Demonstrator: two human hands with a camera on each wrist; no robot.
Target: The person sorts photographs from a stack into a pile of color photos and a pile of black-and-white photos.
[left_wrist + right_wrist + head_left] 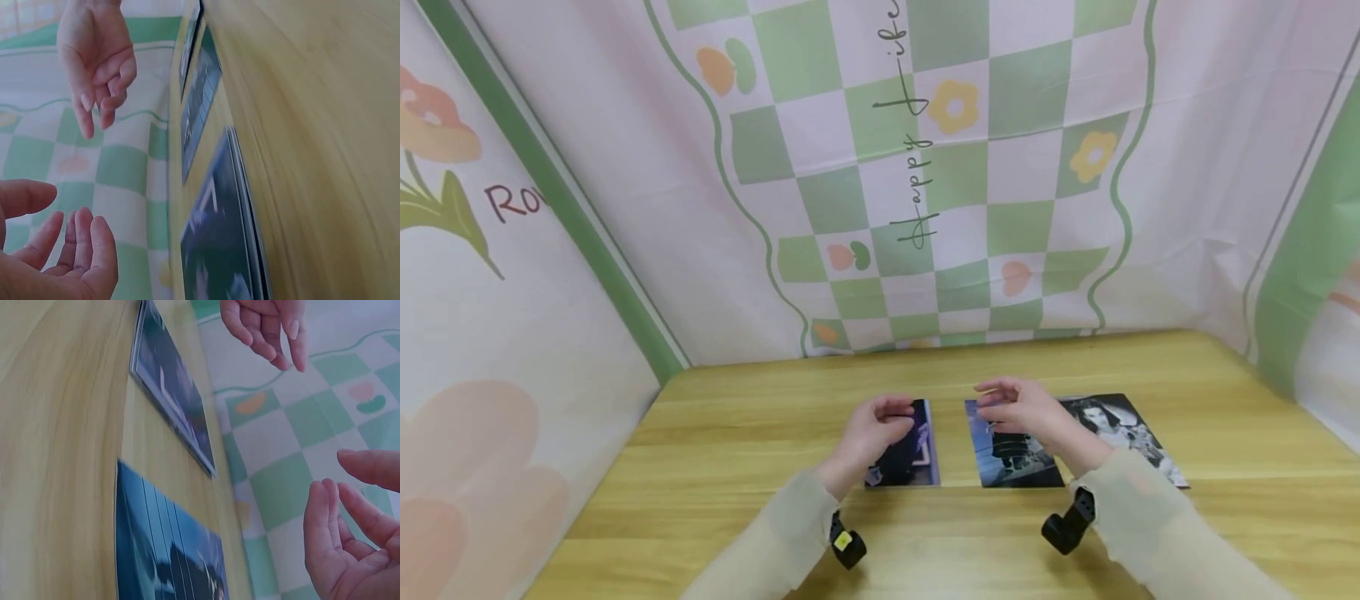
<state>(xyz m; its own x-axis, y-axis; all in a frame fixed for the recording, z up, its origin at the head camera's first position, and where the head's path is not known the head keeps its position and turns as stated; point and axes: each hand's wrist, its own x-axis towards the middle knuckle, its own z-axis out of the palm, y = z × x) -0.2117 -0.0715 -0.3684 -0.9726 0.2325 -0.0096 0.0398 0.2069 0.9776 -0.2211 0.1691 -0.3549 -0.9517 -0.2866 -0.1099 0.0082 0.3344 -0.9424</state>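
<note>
My left hand (pixel 872 433) hovers over a small stack of glossy photo prints (pixel 927 462) with a dark purple top picture, its fingers loosely bent and nothing between them. Several layered edges of that stack (pixel 222 250) show in the left wrist view. Above a blue-toned photo print (pixel 1017 465) in the middle is my right hand (pixel 1030 412), thumb and fingers apart and holding nothing. A black-and-white photo print (pixel 1131 429) of a person lies just right of the blue one, partly behind my right wrist. In the right wrist view both the blue print (pixel 165 531) and the stack lie flat below the hands.
The prints lie in a row on a wooden table (pixel 737 467). A fabric backdrop (pixel 955 175) with green checks and flowers hangs behind the table's far edge, with more printed fabric at both sides. Each wrist wears a black camera (pixel 848 546).
</note>
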